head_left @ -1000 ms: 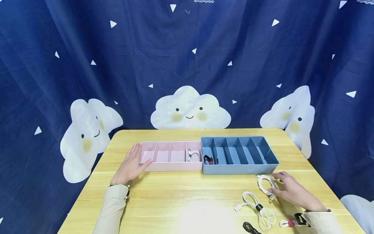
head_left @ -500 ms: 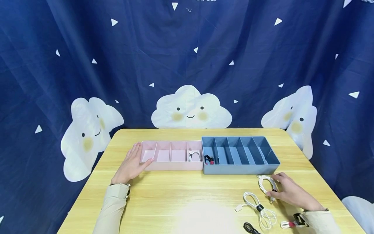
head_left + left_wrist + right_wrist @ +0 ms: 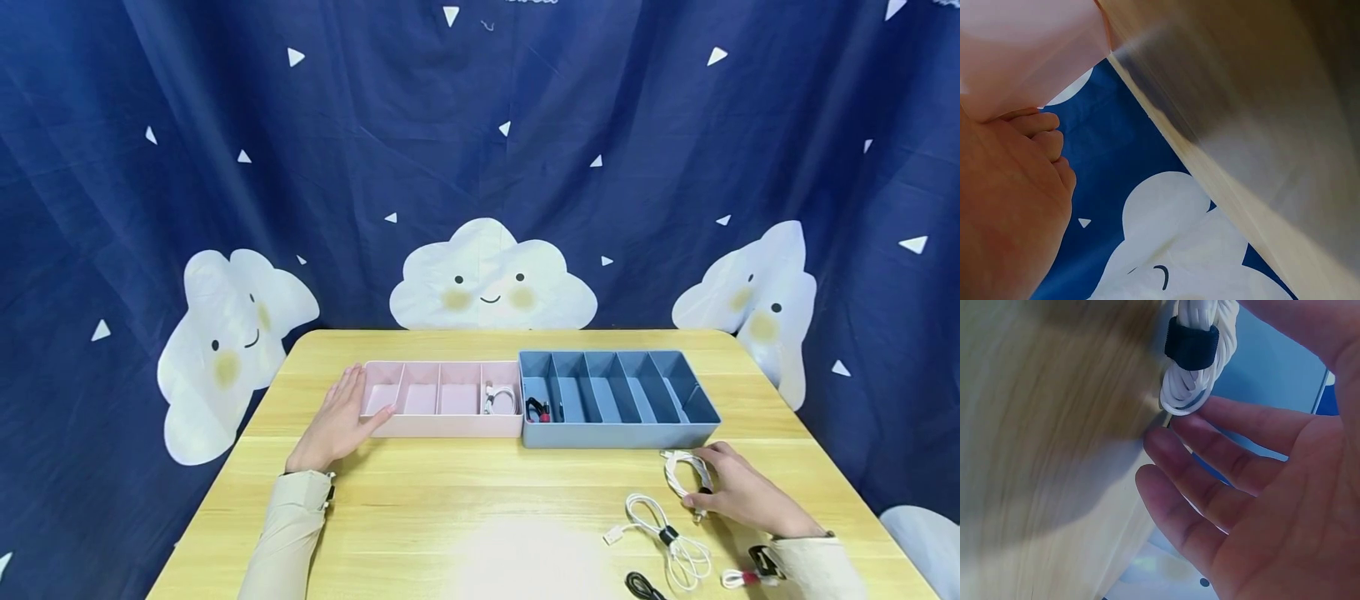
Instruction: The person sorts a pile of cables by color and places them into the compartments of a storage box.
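My left hand (image 3: 336,423) rests against the left end of a pink divided box (image 3: 442,427), thumb over its front rim and fingers straight along the side. The left wrist view shows the palm close under the box wall (image 3: 1029,56). On the right, my right hand (image 3: 742,493) pinches a coiled white charging cable (image 3: 672,480) on the table, thumb at the near side and fingertips at the far side. In the right wrist view, a black strap (image 3: 1191,347) binds the coil, and the other fingers (image 3: 1172,500) spread loosely beside it.
A blue divided box (image 3: 618,435) stands against the pink one; a black cable (image 3: 537,409) lies in its left compartment. A white cable (image 3: 501,400) sits in the pink box. Nearer lie a white cable (image 3: 686,560), a black cable (image 3: 641,585) and a red-strapped white cable (image 3: 738,578).
My right thumb and fingers have moved slightly left, further over the coiled white cable, and its black strap has come into sight. The left hand stays in place.
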### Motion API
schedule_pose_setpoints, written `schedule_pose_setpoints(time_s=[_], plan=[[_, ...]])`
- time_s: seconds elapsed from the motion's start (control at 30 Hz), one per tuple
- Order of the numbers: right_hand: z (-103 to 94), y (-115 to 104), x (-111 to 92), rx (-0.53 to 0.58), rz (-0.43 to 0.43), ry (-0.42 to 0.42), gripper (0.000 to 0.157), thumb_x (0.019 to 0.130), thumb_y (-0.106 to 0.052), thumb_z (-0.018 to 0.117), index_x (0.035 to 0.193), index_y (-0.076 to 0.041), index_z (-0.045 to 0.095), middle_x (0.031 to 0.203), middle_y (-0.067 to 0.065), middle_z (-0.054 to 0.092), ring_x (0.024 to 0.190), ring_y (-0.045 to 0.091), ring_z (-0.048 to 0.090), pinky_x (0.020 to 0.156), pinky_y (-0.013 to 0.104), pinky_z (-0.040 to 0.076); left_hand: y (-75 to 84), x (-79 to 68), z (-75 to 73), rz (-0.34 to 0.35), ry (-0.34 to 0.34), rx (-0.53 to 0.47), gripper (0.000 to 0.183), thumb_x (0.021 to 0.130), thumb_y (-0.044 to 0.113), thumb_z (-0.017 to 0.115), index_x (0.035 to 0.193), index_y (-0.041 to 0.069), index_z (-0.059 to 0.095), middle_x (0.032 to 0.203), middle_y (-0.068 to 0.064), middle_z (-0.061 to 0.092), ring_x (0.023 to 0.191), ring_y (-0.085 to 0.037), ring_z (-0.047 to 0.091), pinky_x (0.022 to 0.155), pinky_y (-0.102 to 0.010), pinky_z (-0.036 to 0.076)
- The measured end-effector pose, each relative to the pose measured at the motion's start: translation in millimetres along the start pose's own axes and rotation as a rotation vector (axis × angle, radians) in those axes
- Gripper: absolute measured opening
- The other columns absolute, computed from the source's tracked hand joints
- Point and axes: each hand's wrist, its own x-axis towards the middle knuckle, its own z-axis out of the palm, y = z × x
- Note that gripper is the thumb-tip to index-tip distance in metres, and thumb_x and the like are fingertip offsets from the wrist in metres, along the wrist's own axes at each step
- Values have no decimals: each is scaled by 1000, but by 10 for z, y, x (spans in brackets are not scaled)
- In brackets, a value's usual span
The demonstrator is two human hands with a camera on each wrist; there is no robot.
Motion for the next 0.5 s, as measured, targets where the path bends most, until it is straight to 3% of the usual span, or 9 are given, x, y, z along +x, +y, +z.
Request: schedule_pose_setpoints(time_s=[0.5], plan=[[22,-9,53,-1,18,-38,78,68,-30,95,123,15,63,117,25,63,103,32,65,90,53,56,-7,0,-2,3,2,-4,103,100,64,50,162,-9,13,172,-27,12,161,-45,10,130,-63,13]])
